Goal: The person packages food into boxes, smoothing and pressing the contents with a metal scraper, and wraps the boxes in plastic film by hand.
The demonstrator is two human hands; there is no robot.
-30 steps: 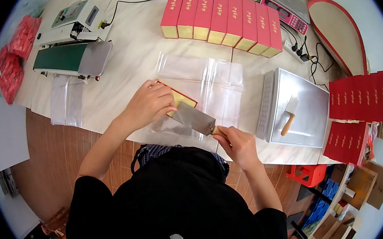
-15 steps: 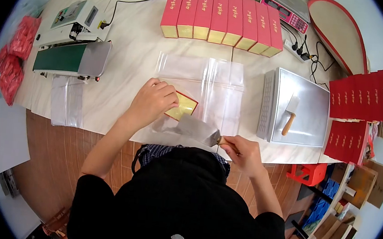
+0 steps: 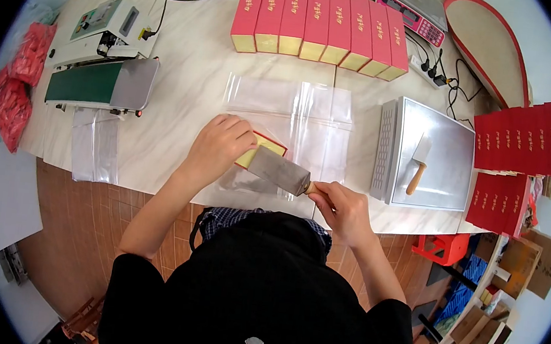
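Note:
My left hand [image 3: 219, 145] is closed at the near side of the plastic bags, its fingers gripping a small yellow box with red edges [image 3: 270, 143]. In my right hand [image 3: 344, 212] is a scraper [image 3: 280, 170], held by its wooden handle. The flat metal blade points left and overlaps the box, hiding part of it; whether it presses on the box I cannot tell. Clear plastic bags [image 3: 321, 126] lie flat on the table under and behind the box.
A row of red boxes [image 3: 316, 20] stands at the back. To the right, a second scraper [image 3: 415, 177] lies on a metal-topped unit [image 3: 447, 182], near stacked red boxes [image 3: 524, 136]. A sealing machine with a green belt [image 3: 85, 83] stands left. A pink scale [image 3: 413, 19] sits back right.
The scraper blade has swung up and left, from beside the box to over it. My right hand has moved slightly left and up. My left hand stays at the box.

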